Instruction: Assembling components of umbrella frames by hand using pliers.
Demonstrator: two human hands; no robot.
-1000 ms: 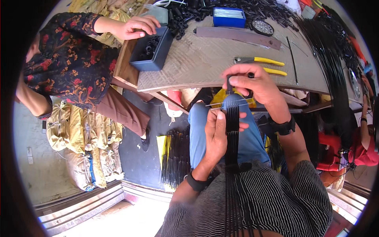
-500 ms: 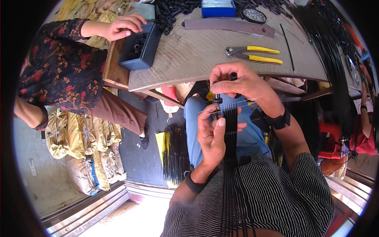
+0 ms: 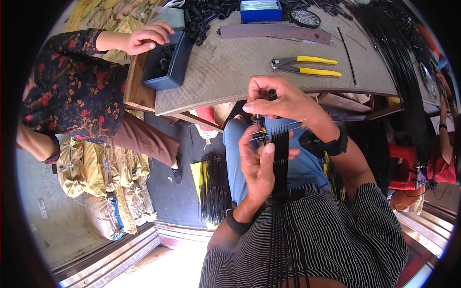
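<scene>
Clamped black rods point(image 3: 281, 168) over the lap point(image 3: 308, 156) in fingers of left hand point(image 3: 257, 170), presumably against slipping; pinched black fitting point(image 3: 258, 120) near their tips in fingers of right hand point(image 3: 290, 102), perhaps touching, partly hidden.

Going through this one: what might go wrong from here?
The thin wires crossing the black rods near their upper ends could shift if the left hand loosens its hold.

The right hand pinches a small black part with another black piece tucked against its fingers, so that one might drop.

The rods sit close together, so neighbours may get nudged.
</scene>
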